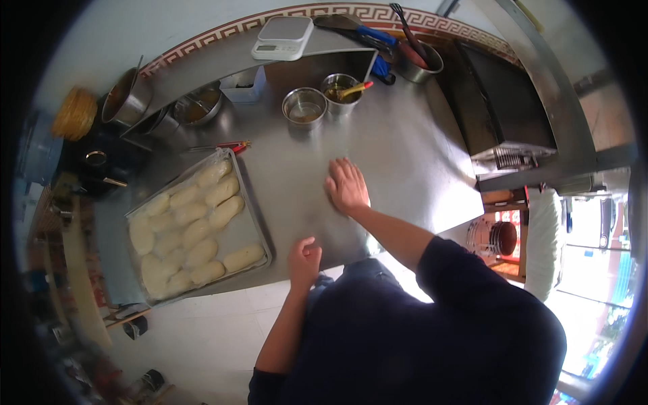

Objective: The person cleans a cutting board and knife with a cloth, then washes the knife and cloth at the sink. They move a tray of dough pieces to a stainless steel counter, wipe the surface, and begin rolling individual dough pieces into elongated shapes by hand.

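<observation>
My right hand [348,187] lies palm down on the stainless steel table [283,192], fingers spread and nothing visible under it. Close to the table's front edge, my left hand [305,262] is loosely curled; its palm is hidden, so I cannot see whether anything is in it. Left of that hand, a metal tray [257,223] carries several oblong pieces of pale dough [227,211] in rows. Beyond my right hand stand a steel bowl [304,107] with a little clear liquid and a second steel bowl [340,95] with yellowish liquid and a yellow-handled brush [354,90].
A white digital scale [283,38] sits on the raised shelf at the back. Behind the tray lies a red-handled tool [238,146]. A steel pot [419,63] with utensils stands at the back right, beside a dark boxy appliance [506,96]. More pots [126,96] are at left.
</observation>
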Action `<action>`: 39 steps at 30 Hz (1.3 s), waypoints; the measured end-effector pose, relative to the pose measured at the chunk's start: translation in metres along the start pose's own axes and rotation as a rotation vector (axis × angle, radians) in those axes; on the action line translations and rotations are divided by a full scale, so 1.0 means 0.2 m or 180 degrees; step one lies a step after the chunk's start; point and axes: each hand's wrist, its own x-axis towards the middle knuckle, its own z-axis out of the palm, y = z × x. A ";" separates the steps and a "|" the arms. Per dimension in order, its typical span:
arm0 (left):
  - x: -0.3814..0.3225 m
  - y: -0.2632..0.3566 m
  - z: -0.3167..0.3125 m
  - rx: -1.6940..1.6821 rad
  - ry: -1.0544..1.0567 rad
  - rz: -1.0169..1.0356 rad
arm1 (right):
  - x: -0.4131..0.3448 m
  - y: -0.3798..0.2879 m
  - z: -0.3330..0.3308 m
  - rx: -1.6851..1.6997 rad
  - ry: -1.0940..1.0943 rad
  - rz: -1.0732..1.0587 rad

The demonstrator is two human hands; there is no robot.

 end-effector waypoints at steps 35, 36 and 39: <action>0.10 0.58 -0.47 -0.0108 0.0409 0.0084 | -0.19 0.24 -0.39 0.4287 -0.1568 0.1631; 0.15 0.59 -0.39 -0.0557 0.0092 0.0004 | -0.22 0.11 -0.38 0.4268 -0.1557 0.1582; 0.32 0.49 -0.11 -0.1577 -0.0399 -0.0346 | -0.15 0.04 -0.43 0.3979 -0.1759 0.1234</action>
